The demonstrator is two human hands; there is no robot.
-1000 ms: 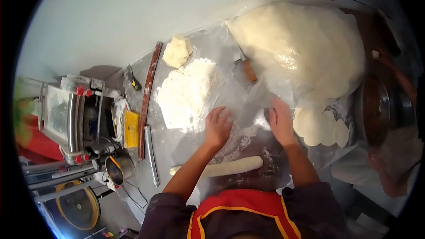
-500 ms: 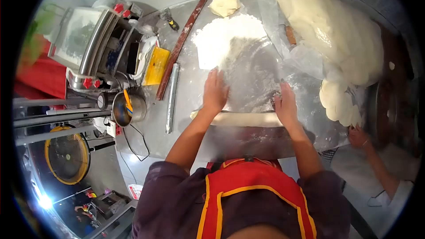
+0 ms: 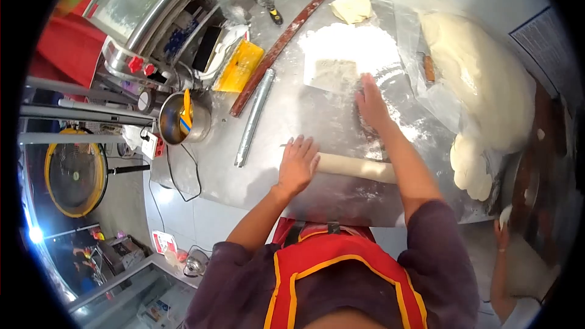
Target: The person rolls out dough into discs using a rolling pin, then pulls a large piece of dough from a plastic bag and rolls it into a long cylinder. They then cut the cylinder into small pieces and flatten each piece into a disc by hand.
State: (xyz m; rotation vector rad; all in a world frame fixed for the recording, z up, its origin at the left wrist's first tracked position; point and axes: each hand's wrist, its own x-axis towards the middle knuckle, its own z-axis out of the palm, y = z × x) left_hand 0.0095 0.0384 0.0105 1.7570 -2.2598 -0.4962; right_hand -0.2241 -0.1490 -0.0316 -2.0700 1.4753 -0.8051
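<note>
A long pale dough roll (image 3: 356,168) lies across the near part of the floured metal table (image 3: 268,198). My left hand (image 3: 298,161) rests over the roll's left end, fingers spread and lying flat. Farther forward, my right hand (image 3: 373,105) is at the right side of the white flour patch (image 3: 347,41), its fingers stretched out with nothing seen in them. The right forearm passes over the other end of the roll, hiding it. Beyond the flour sits a small lump of dough (image 3: 351,7).
A big dough mass (image 3: 478,79) under plastic fills the right side, with cut dough pieces (image 3: 469,167) before it. Left are a brown wooden rod (image 3: 283,49), a metal rod (image 3: 255,119), a yellow scraper (image 3: 241,66), a pot (image 3: 198,123) and a machine (image 3: 143,6). Another person's hand (image 3: 501,234) is lower right.
My right hand has left the roll's right end and moved forward to the flour. My left hand has come back onto the roll's left end. The camera view has shifted.
</note>
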